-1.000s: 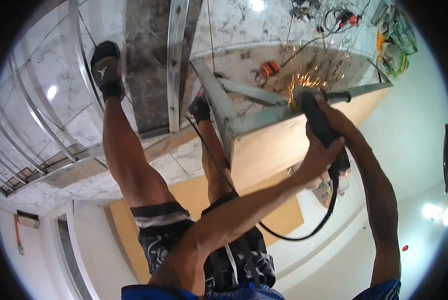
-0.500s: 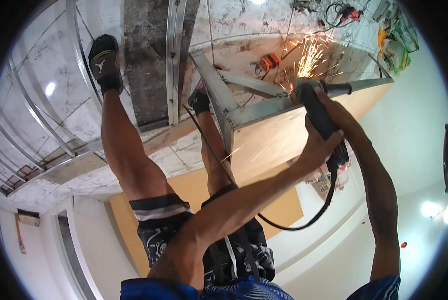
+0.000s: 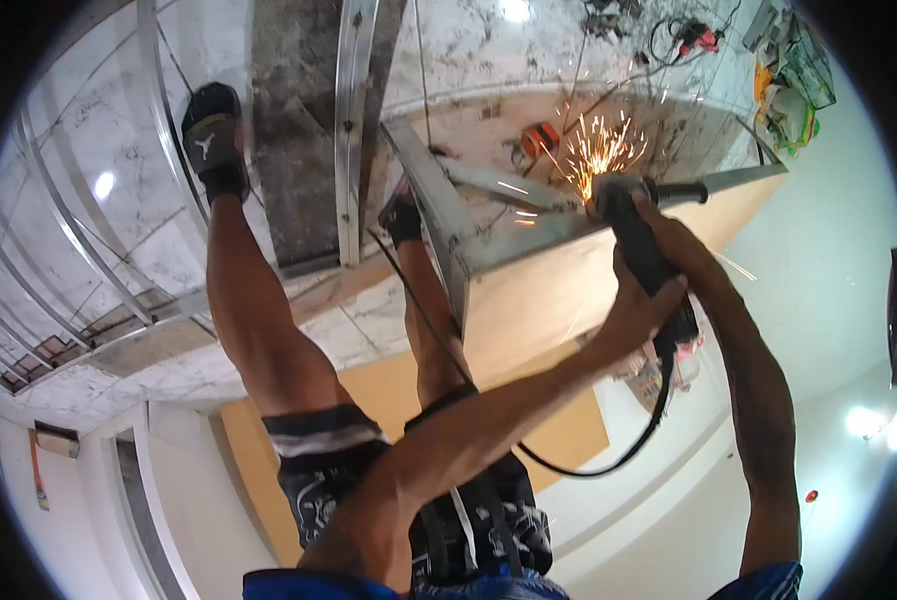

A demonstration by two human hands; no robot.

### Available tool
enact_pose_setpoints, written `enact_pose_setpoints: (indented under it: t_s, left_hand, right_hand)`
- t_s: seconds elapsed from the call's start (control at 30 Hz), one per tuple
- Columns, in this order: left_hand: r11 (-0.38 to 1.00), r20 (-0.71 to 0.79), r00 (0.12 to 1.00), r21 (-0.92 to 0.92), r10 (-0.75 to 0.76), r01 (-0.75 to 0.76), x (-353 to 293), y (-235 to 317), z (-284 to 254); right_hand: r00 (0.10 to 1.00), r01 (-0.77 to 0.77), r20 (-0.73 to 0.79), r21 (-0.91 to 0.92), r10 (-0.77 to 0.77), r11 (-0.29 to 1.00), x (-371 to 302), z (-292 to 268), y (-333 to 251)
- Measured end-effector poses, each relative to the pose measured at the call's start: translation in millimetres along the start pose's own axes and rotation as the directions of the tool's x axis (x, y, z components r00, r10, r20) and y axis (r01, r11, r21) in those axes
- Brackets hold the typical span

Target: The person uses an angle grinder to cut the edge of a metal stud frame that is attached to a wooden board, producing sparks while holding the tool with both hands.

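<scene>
Now holding a black grinder [image 3: 637, 245], right of the middle, at the edge of a gray metal frame [image 3: 499, 250]. Wrapping the left hand [image 3: 641, 312] around the near part of the grinder. Curling the right hand [image 3: 671, 234] around the far part, by the side handle [image 3: 683, 192]. Cannot see every fingertip. Making lots of bright orange sparks [image 3: 604, 155] at the far side of the grinder's head [image 3: 614, 193]. Also seeing a pale board [image 3: 539, 295] on the frame's near side and a black cord [image 3: 581, 474] looping left from the grinder's near end. Farther away, seeing an orange and black thing [image 3: 542, 140] on the tiled floor [image 3: 489, 50]
</scene>
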State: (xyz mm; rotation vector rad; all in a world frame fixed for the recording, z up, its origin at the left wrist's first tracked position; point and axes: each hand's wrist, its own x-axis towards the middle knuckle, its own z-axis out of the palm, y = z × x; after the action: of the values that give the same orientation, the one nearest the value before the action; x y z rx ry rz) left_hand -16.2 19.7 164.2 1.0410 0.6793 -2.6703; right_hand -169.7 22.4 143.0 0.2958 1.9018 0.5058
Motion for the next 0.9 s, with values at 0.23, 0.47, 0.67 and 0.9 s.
enact_pose_setpoints:
  t_s: [0.23,0.47,0.67,0.9]
  left_hand:
    - [0.999,-0.010,0.999,-0.005,0.038,-0.038,1,-8,-14]
    - [0.988,-0.097,0.995,0.145,-0.031,0.044,-10,-11,-6]
    - [0.948,-0.019,0.948,0.020,-0.317,0.317,-8,32,6]
    - [0.995,-0.122,0.991,0.074,-0.058,0.068,-5,12,12]
  right_hand:
    - [1.000,0.002,0.010,-0.082,-0.002,0.997,-9,16,-14]
    - [0.990,-0.032,0.138,0.212,0.003,0.977,-11,17,-4]
    - [0.972,-0.098,0.232,0.332,0.020,0.938,-19,13,-6]
    - [0.984,-0.076,0.176,0.328,0.018,0.942,-37,22,-36]
